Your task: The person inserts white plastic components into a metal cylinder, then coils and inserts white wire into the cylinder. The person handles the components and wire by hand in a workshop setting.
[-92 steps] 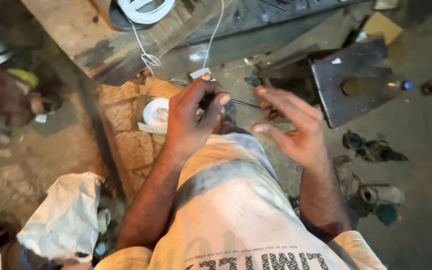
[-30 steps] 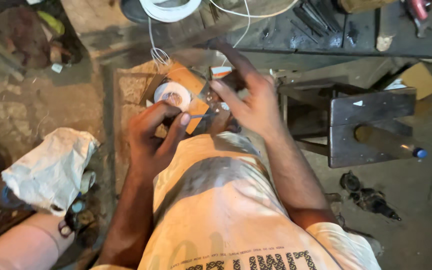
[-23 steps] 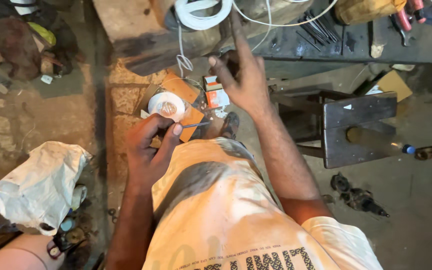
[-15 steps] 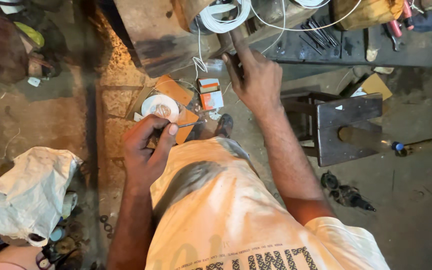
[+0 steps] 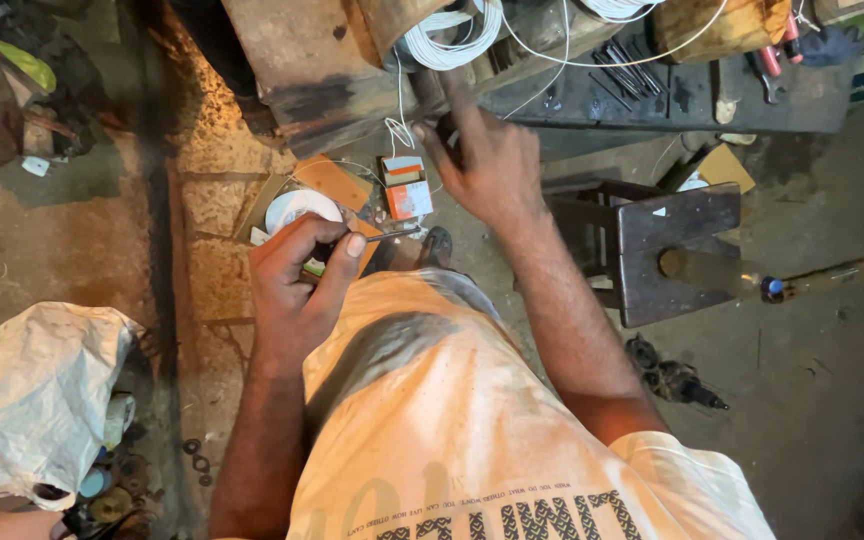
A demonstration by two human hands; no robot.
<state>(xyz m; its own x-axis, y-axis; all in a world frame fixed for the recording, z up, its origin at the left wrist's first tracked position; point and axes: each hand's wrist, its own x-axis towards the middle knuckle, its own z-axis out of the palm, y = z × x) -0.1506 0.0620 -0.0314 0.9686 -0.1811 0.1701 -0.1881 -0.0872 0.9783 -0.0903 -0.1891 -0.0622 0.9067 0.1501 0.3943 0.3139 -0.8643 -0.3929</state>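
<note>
Head view: cluttered dark workbench [image 5: 592,95], stone-paved floor [image 5: 207,200], small metal stool [image 5: 677,250].

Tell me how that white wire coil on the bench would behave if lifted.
The white wire coil probably sags and flexes, since loose strands already trail down from it. Likely light, being thin wire. Its loops may snag on nearby bench clutter.

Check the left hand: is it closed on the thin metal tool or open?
Closed. The left hand pinches the thin metal tool between thumb and forefinger; its shaft sticks out to the right, above the white disc.
</note>
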